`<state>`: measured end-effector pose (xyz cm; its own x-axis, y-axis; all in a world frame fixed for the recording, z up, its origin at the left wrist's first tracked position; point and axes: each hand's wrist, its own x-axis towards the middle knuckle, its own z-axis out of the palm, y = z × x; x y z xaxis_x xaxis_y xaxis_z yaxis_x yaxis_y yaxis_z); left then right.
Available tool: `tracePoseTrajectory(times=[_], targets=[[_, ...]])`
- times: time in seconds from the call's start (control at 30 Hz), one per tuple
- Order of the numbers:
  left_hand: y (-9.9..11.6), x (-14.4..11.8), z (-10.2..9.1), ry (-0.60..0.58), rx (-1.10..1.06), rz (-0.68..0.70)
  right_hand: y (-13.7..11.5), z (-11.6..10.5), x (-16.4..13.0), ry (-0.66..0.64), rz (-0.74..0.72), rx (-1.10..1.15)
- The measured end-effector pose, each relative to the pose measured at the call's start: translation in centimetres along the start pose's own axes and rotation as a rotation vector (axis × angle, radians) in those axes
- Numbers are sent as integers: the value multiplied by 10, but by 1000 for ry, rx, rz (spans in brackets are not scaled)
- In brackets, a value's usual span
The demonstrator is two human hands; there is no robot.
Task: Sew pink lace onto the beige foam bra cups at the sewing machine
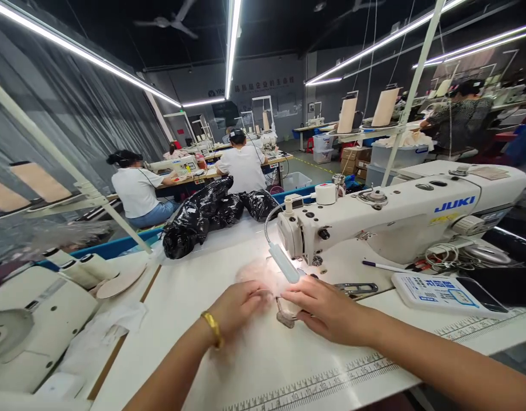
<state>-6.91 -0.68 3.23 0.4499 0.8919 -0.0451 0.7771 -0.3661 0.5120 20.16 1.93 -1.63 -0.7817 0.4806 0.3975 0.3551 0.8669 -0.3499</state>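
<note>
Starting at the far left, a second sewing machine (27,325) sits at the table edge with thread cones (80,268) just behind it. A black plastic bag (211,214) lies at the back of the white work table (263,365); beyond it, two seated co-workers face away at their own benches.

Left hand (237,308): gold bangle (213,329) at the wrist, fingers curled and mostly closed, tips resting on a pale, sheer piece of fabric (263,274). Whether it pinches the fabric or merely presses it flat cannot be told under the glare of the lamp (284,262).

The fabric lies between and just ahead of both hands, directly below the needle head of the JUKI sewing machine (400,214). Its outline is washed out, so no long axis can be judged.

Right hand (326,308): fingers extended, loosely open, palm down, tips touching the fabric near the presser foot (285,317). Both hands sit about equally near it.

Right of the hands lie thread snips (357,288), a pen (382,266) and a control panel (442,294).
</note>
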Motion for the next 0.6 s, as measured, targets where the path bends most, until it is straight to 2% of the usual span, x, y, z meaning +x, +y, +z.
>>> tracePoseTrajectory(times=[0.07,0.13,0.17,0.23,0.3,0.37,0.47,0.6], targets=[[0,-37,-14,-110,-372,-52,-22,-1,10,-7,-28,147],[1,-73,-19,-167,-835,-166,-40,-1,23,-72,-8,323],[3,-88,-19,-162,-1031,-226,-48,-1,29,-122,15,427],[8,-115,-15,-117,-1272,-296,-61,2,40,-233,87,657],[13,-137,-12,-87,-1411,-290,-71,4,46,-326,152,869],[19,-153,-10,-103,-1486,-258,-79,5,46,-366,186,997],[26,-171,-8,-146,-1535,-222,-91,2,40,-366,197,1019],[29,-186,-3,-142,-1510,-239,-105,-6,30,-347,215,954]])
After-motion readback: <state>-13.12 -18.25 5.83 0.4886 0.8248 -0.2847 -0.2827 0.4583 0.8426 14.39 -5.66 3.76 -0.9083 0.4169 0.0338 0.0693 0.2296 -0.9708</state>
